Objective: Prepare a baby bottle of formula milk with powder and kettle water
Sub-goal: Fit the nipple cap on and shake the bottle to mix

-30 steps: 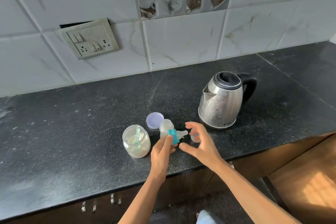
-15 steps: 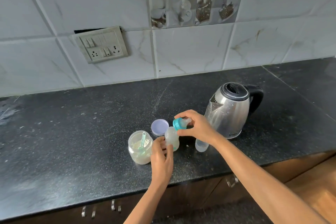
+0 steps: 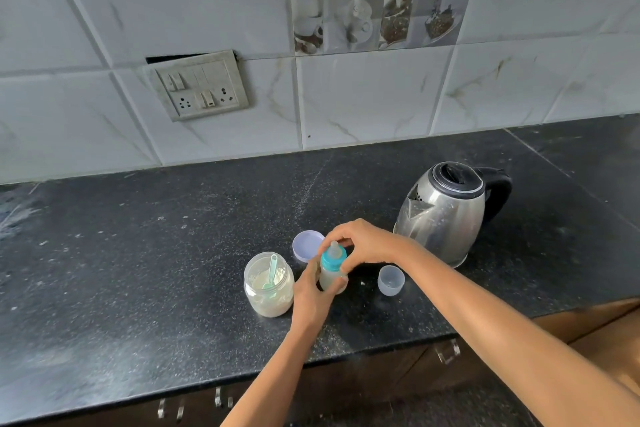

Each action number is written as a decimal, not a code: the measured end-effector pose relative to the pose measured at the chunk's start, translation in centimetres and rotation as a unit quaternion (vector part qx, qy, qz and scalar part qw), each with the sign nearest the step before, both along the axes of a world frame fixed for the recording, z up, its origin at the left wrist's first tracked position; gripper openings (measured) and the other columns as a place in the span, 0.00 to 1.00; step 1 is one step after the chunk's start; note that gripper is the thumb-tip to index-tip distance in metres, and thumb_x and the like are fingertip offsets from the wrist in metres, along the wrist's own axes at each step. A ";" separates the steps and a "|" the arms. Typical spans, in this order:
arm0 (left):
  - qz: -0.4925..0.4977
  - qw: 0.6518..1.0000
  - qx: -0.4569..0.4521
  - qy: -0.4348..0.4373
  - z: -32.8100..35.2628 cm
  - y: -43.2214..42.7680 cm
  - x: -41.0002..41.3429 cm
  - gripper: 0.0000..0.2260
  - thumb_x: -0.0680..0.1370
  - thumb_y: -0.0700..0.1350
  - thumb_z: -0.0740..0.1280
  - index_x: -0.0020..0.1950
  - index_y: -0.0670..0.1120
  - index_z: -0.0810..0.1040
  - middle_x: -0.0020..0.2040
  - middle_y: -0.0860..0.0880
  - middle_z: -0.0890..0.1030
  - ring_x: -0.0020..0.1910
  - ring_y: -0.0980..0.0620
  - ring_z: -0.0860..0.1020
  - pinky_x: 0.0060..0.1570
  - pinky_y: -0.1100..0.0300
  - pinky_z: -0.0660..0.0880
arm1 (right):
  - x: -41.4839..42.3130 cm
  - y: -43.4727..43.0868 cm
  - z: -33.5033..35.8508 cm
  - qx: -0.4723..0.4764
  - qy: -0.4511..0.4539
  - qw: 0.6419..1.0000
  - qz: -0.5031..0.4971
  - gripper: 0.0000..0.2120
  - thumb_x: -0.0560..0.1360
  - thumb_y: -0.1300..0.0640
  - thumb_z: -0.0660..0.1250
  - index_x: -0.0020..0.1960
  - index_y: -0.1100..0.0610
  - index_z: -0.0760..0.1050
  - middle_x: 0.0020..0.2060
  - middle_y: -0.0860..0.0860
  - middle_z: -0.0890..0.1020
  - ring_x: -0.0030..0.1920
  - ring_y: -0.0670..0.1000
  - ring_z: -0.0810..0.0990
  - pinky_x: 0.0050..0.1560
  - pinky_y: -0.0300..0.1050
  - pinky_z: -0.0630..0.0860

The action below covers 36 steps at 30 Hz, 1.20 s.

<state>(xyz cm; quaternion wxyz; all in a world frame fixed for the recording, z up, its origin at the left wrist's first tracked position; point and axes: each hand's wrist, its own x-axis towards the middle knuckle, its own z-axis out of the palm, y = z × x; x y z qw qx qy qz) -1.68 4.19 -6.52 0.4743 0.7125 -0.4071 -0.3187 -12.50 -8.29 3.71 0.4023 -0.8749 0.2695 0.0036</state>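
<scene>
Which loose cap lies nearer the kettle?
The small clear plastic cap, right of the baby bottle; the flat lilac lid lies behind it, farther from the steel kettle.

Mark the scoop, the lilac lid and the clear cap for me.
scoop (image 3: pixel 273 269), head view, on its handle.
lid (image 3: pixel 304 248), head view, on its inner face.
cap (image 3: pixel 390 288), head view, on its front wall.

Centre frame: teal screw ring with clear nipple (image 3: pixel 333 258) now sits on small translucent baby bottle (image 3: pixel 329 280), no longer held above it; right hand (image 3: pixel 367 243) grips it there, left hand (image 3: pixel 311 295) now wraps bottle body.
</scene>
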 end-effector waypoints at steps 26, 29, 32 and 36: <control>-0.033 0.998 -0.021 -0.040 -0.5 0.0 0.6 0.23 0.73 0.49 0.74 0.65 0.59 0.70 0.57 0.63 0.77 0.58 0.63 0.75 0.59 0.64 0.71 | -2.2 1.2 -3.7 0.121 -0.092 0.985 -0.079 0.36 0.69 0.53 0.75 0.73 0.46 0.64 0.73 0.41 0.65 0.71 0.41 0.64 0.71 0.44 0.62; -0.031 0.999 -0.022 -0.033 -0.4 0.0 0.6 0.24 0.72 0.46 0.74 0.64 0.60 0.70 0.56 0.64 0.77 0.57 0.66 0.74 0.57 0.66 0.71 | -1.8 0.9 -3.5 0.151 -0.122 0.979 -0.067 0.28 0.70 0.64 0.73 0.68 0.52 0.73 0.65 0.45 0.77 0.65 0.43 0.74 0.68 0.46 0.69; -0.028 0.999 -0.021 -0.027 -0.3 0.0 0.5 0.24 0.73 0.45 0.74 0.62 0.64 0.69 0.55 0.64 0.78 0.55 0.68 0.74 0.52 0.72 0.70 | -1.6 1.6 -4.0 0.094 -0.139 0.977 -0.134 0.26 0.66 0.61 0.78 0.62 0.51 0.78 0.57 0.44 0.82 0.58 0.42 0.79 0.63 0.47 0.75; -0.025 0.999 -0.030 -0.018 -0.4 0.3 0.3 0.23 0.73 0.47 0.73 0.64 0.61 0.71 0.56 0.63 0.79 0.56 0.65 0.75 0.54 0.69 0.71 | -0.3 5.3 -5.1 -0.039 -0.142 0.945 -0.293 0.23 0.67 0.55 0.77 0.60 0.46 0.77 0.54 0.40 0.82 0.54 0.39 0.79 0.58 0.37 0.75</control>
